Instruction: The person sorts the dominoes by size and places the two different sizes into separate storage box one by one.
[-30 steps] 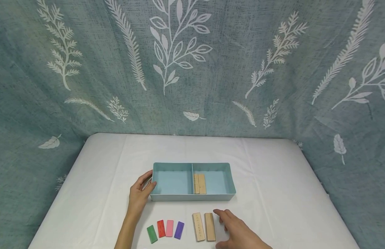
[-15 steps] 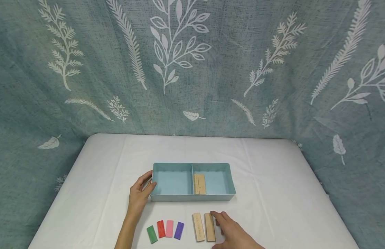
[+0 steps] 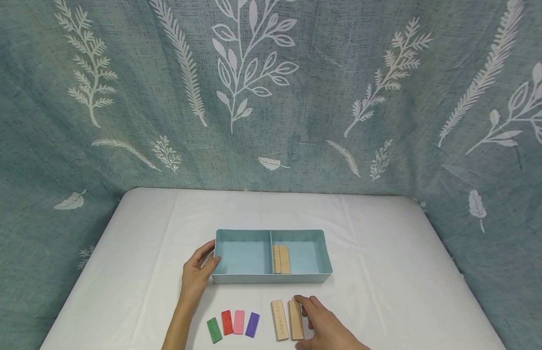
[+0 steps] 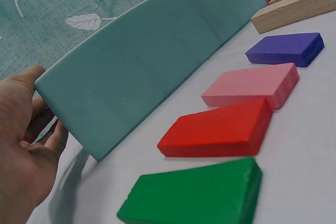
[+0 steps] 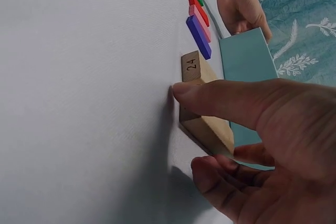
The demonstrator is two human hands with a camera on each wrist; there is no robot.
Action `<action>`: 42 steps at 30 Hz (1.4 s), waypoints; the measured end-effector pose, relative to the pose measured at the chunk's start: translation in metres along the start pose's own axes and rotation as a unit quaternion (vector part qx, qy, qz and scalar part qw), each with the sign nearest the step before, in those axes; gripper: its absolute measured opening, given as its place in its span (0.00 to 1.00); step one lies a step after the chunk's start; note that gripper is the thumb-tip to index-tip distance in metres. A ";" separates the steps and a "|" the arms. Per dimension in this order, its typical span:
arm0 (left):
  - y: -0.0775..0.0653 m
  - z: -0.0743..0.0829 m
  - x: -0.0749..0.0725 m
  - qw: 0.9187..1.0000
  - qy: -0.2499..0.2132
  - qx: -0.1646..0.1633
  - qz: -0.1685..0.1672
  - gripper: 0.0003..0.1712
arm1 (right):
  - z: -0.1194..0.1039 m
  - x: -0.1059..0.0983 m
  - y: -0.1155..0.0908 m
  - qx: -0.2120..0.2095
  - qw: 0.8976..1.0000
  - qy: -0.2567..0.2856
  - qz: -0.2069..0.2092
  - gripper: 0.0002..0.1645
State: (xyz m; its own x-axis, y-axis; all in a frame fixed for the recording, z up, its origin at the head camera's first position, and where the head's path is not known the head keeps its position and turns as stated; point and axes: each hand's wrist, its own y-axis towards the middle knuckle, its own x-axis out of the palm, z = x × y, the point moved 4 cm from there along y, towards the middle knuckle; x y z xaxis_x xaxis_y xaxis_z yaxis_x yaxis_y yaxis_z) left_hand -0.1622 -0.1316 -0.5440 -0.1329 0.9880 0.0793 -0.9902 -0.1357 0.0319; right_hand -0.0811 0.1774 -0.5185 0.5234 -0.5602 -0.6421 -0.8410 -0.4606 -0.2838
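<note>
My left hand [image 3: 196,272] holds the left end of a light blue two-compartment box [image 3: 271,278], thumb at the rim and fingers round the far side. In front of the box, my right hand [image 3: 323,325] spans a wooden block [image 3: 296,321] lying flat. Its index finger is at the far end and its thumb at the near end; the thumb partly hides the block in the right wrist view. Beside it on the left lies another wooden block [image 3: 279,320], with "24" on its end in the right wrist view. Two more wooden blocks [image 3: 281,259] stand in the box's right compartment, against the divider.
Green [image 3: 214,330], red [image 3: 227,322], pink [image 3: 238,322] and purple [image 3: 252,324] blocks lie in a row on the white table [image 3: 385,253], left of the wooden ones. Behind the table hangs a leaf-patterned curtain [image 3: 315,97].
My right hand has moved left, from beside the right-hand wooden block to its two ends. The left hand, box and coloured blocks have stayed in place.
</note>
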 end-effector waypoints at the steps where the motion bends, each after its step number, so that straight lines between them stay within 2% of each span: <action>1: 0.000 0.000 0.000 1.000 0.001 -0.001 0.000 0.26 | 0.000 0.000 0.000 -0.001 1.000 0.001 0.001 0.53; 10: 0.003 -0.001 -0.001 1.000 0.007 -0.003 0.002 0.26 | 0.001 0.002 0.003 -0.010 1.000 0.010 0.008 0.51; 18: 0.004 -0.002 -0.001 1.000 -0.011 0.001 -0.002 0.26 | 0.002 0.001 0.003 -0.015 1.000 0.024 0.012 0.49; 27: 0.003 -0.001 0.000 1.000 -0.001 0.005 -0.003 0.26 | 0.006 -0.002 0.001 -0.027 0.999 0.033 0.010 0.49; 34: 0.003 -0.001 0.000 1.000 -0.003 0.006 -0.004 0.26 | -0.001 -0.016 -0.004 -0.041 0.999 0.005 0.025 0.49; 42: 0.003 -0.003 0.000 1.000 0.000 0.007 -0.006 0.26 | -0.019 -0.046 -0.001 -0.070 0.994 -0.055 0.061 0.49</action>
State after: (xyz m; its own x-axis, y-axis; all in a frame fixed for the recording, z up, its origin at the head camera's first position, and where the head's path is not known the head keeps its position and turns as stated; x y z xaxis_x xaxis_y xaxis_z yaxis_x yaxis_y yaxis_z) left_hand -0.1652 -0.1314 -0.5465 -0.1203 0.9896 0.0790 -0.9912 -0.1242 0.0464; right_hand -0.1016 0.1905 -0.4747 0.3938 -0.5420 -0.7424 -0.8658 -0.4900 -0.1015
